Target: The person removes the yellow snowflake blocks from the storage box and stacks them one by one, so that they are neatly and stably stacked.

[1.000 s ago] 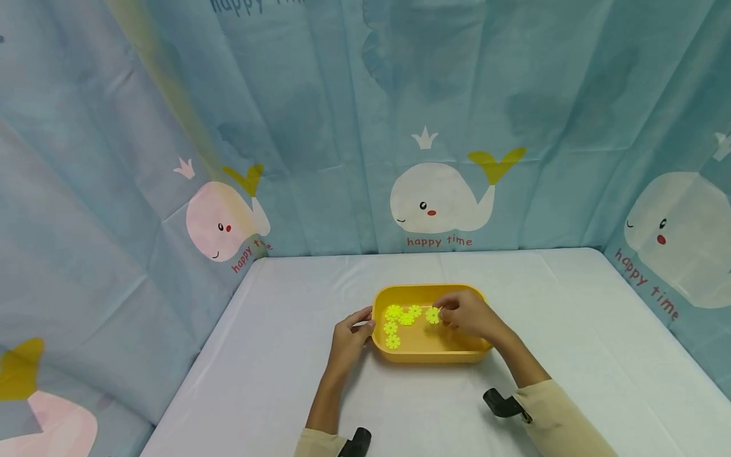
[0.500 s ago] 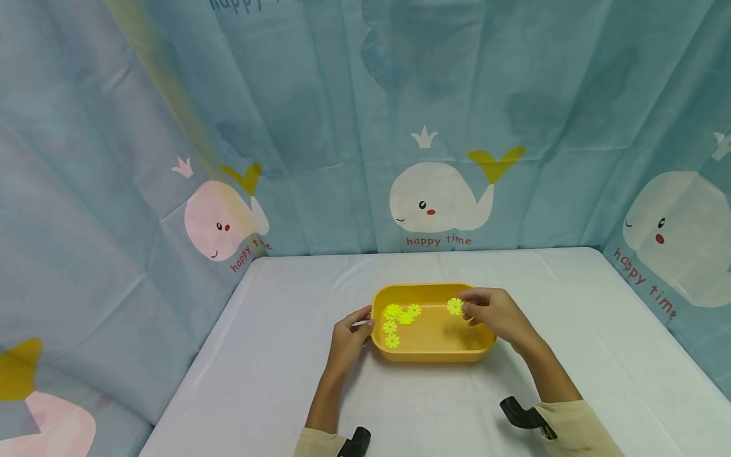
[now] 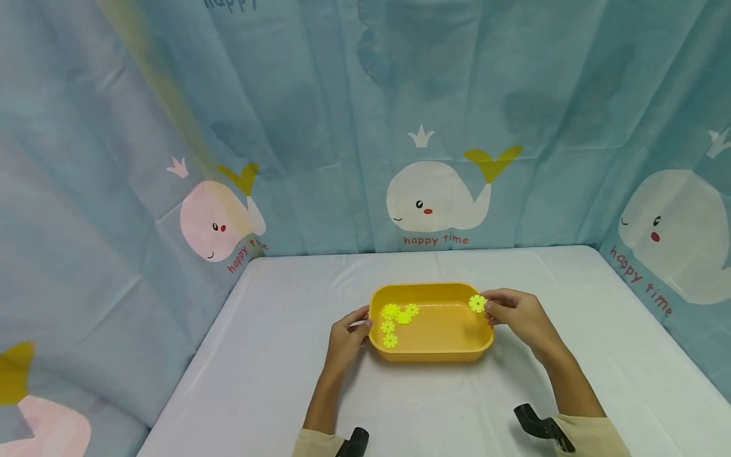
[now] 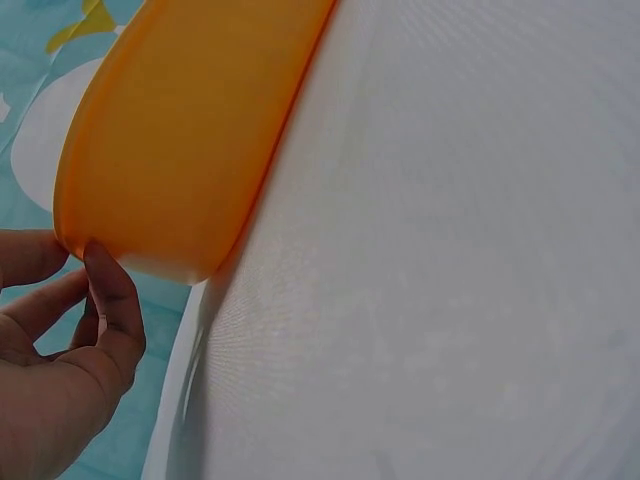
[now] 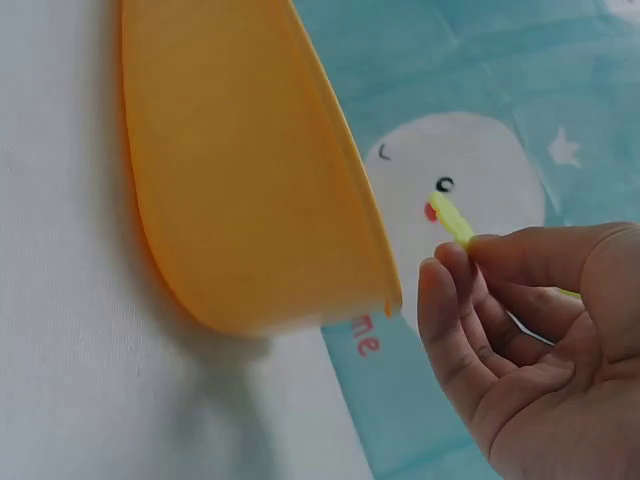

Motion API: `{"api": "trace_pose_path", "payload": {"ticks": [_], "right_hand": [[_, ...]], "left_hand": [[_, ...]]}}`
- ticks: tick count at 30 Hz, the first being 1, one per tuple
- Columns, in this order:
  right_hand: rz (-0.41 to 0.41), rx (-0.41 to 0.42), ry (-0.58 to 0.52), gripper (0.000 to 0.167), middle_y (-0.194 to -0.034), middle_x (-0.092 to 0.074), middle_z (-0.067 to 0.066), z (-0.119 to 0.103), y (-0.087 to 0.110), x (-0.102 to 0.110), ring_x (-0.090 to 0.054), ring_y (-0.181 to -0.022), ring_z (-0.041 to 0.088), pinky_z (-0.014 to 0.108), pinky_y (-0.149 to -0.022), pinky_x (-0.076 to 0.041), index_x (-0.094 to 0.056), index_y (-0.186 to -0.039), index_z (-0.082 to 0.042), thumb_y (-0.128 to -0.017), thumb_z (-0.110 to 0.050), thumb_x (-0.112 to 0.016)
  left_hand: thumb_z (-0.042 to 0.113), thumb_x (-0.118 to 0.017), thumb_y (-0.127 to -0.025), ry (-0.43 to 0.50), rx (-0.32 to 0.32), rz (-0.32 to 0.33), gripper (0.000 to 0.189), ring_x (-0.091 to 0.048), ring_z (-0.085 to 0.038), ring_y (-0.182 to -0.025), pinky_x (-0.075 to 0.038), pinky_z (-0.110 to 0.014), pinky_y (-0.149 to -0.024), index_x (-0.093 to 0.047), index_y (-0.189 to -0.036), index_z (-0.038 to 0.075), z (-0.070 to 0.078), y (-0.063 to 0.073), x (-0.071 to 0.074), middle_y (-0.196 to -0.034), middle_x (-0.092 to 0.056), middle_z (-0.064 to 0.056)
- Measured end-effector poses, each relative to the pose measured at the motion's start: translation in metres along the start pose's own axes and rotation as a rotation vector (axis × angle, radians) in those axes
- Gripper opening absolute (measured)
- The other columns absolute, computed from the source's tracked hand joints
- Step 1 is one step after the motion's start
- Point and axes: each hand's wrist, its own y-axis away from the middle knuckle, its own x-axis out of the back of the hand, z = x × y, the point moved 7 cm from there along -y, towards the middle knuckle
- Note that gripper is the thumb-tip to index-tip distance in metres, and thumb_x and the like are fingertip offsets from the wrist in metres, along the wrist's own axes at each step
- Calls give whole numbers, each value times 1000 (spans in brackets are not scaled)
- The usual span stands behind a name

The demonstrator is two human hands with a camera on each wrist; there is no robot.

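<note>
A yellow plastic tray (image 3: 434,357) stands on the white table. My left hand (image 3: 344,339) grips its left end, thumb and finger pinching the rim in the left wrist view. In my right hand (image 3: 524,316) a bright yellow flower-shaped piece (image 3: 477,303) is pinched between thumb and fingertips, above the tray's right end. Seen edge-on in the right wrist view, the piece (image 5: 452,219) is thin and apart from the tray wall (image 5: 250,180). Another yellow-green sliver (image 5: 570,293) shows behind those fingers; what it belongs to is unclear. Several like pieces (image 3: 390,326) lie at the tray's left.
A white cloth covers the table (image 3: 302,298). Light blue curtains (image 3: 320,127) with printed whales hang along its back and both sides. Black curved mounts (image 3: 537,424) stick out at both cuffs.
My right hand has moved right, carrying the flower-shaped piece from over the tray's middle to its right end. The left hand keeps its hold, and the pieces in the tray lie as before.
</note>
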Motion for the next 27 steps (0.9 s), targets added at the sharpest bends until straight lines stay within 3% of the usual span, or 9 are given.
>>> {"api": "trace_pose_path", "payload": {"ticks": [10, 15, 19, 27], "right_hand": [[52, 25, -43, 45, -123, -73, 18, 12, 7, 19, -73, -94, 14, 25, -84, -62, -60, -142, 8, -108, -22, -64], [89, 33, -66, 47, -116, -74, 8, 22, 10, 32, -74, -95, 15, 24, -85, -62, -59, -142, 10, -108, -23, -64], [125, 30, -95, 48, -108, -74, -4, 33, 9, 40, -72, -92, 9, 23, -83, -62, -58, -142, 12, -108, -21, -63], [163, -65, -113, 49, -103, -71, -13, 62, 5, 51, -71, -91, 3, 24, -82, -62, -55, -144, 13, -107, -19, -63]], "left_hand": [[16, -65, -104, 15, 1, -2, 40, -67, -27, -110, -59, -24, -83, -67, -143, 8, 0, 1, 1, -133, -65, -14], [17, -65, -104, 13, 7, -6, 40, -67, -26, -111, -59, -24, -83, -67, -144, 8, 0, 1, 0, -135, -65, -14], [16, -65, -104, 14, 4, -6, 40, -67, -27, -111, -59, -23, -83, -67, -144, 8, 1, 1, 0, -135, -65, -14], [16, -65, -105, 16, 1, -8, 40, -67, -26, -111, -59, -24, -83, -67, -144, 8, 1, 1, 0, -136, -64, -14]]}}
